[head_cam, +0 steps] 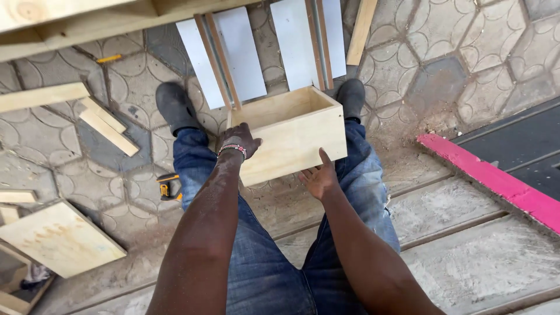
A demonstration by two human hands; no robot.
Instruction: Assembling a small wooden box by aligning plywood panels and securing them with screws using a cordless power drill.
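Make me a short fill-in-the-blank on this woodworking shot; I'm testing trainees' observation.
1. Both hands hold an open plywood ____.
2. The left hand, with a beaded ____ at its wrist, grips the box at its left corner.
3. The right hand supports the box from ____.

Missing words: box; bracelet; underneath

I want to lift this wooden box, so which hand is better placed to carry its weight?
Probably the right hand: its open palm sits under the wooden box's lower front edge, while the left hand only grips the near left corner from above.
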